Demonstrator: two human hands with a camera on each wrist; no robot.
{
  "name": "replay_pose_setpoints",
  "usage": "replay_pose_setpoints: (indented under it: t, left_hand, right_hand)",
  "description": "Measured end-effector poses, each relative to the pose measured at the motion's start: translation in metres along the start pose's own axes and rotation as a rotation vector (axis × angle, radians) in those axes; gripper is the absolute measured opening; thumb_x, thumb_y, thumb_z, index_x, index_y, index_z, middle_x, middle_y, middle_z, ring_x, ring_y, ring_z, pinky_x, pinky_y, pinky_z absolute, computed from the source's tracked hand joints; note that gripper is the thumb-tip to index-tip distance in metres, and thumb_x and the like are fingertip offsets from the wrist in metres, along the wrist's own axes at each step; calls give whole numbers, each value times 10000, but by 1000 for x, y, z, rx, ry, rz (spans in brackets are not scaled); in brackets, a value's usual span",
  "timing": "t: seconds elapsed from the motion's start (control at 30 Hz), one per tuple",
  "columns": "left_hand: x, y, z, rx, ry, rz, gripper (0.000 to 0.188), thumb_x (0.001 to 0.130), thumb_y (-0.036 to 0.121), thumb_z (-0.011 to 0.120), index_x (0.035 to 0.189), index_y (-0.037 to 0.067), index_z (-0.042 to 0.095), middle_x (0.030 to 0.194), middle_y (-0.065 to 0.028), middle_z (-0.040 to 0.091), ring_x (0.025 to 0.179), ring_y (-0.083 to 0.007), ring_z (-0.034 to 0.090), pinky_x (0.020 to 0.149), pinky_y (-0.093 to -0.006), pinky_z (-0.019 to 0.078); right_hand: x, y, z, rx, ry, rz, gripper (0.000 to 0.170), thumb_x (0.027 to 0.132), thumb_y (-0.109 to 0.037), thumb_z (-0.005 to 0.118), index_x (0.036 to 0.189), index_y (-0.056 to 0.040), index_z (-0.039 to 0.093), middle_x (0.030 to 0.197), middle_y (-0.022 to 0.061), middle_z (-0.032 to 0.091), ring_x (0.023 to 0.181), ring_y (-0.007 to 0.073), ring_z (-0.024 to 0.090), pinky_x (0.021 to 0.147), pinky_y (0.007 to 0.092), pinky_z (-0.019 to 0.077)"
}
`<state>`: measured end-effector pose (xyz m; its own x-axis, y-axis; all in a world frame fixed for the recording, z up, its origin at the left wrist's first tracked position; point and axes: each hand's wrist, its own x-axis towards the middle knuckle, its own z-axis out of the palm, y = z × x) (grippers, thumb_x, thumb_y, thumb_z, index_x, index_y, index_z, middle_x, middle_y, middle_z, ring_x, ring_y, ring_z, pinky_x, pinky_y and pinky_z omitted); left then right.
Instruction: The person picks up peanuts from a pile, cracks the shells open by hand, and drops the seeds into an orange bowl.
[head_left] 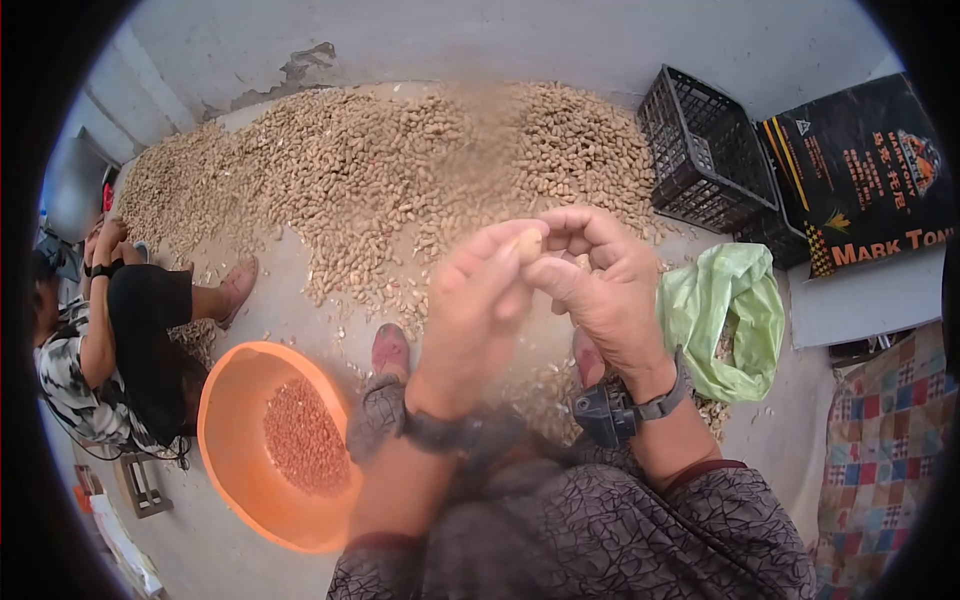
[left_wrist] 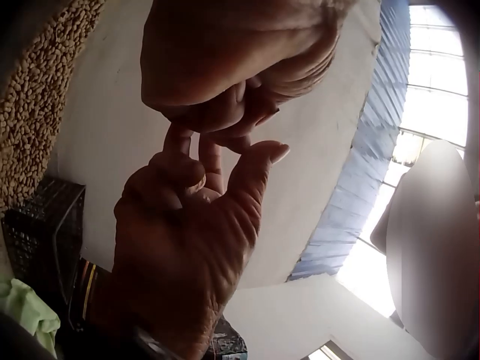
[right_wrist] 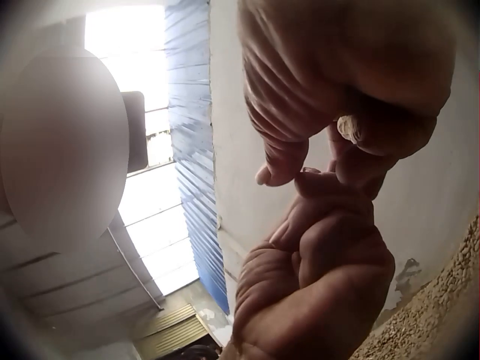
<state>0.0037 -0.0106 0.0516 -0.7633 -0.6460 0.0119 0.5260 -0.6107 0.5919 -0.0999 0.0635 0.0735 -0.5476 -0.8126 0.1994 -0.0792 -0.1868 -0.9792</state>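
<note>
My left hand (head_left: 465, 315) and right hand (head_left: 605, 275) meet at their fingertips above the floor in the head view. Between thumb and forefinger, the left hand pinches a tan peanut (head_left: 530, 243). Curled fingers of the right hand hold another unshelled peanut (right_wrist: 349, 129), partly covered by the fingers in the right wrist view. The right thumb reaches toward the left fingertips. From the left wrist side, the left hand (left_wrist: 240, 67) is in shadow with its fingers curled, and its peanut is hidden.
A wide heap of unshelled peanuts (head_left: 370, 180) lies along the wall. An orange basin (head_left: 225, 440) holds reddish kernels (head_left: 305, 440). At right are a green bag (head_left: 735, 340), a black crate (head_left: 690, 160) and a printed black sack (head_left: 860, 180). Another person (head_left: 110, 340) sits at left.
</note>
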Motion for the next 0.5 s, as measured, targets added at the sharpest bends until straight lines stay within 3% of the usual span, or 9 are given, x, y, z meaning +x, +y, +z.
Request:
replay_pose_setpoints:
  t: [0.17,0.3,0.37,0.5]
  left_hand:
    - [0,1,4,120,-28,-9,313,897,97,505,1142,-99,515,782,-8,560,536,-23,398,498,-150,344]
    - [2,-7,-4,264,-81,-12,283,900,87,479,1100,-99,552,742,9,546,538,-20,390,531,-183,368]
    - [2,-9,-4,277,-63,-24,285,901,89,476,1102,-99,551,739,7,545,531,-21,390,532,-187,372]
    - [3,-12,-4,300,-12,-17,288,903,94,476,1099,-104,550,728,4,543,511,-24,387,526,-190,374]
  right_hand:
    - [3,1,-5,49,-97,155,278,762,-86,682,998,25,588,867,48,615,733,77,564,600,201,463]
    - [5,10,-8,50,-132,145,291,773,-123,676,1006,28,589,834,44,617,699,62,557,571,189,450]
    - [4,7,-8,172,-174,258,338,780,-111,664,1064,31,549,818,3,590,632,26,526,506,141,375]
    - [4,7,-9,155,-186,247,332,781,-96,657,1066,36,549,789,6,597,609,32,537,486,137,362]
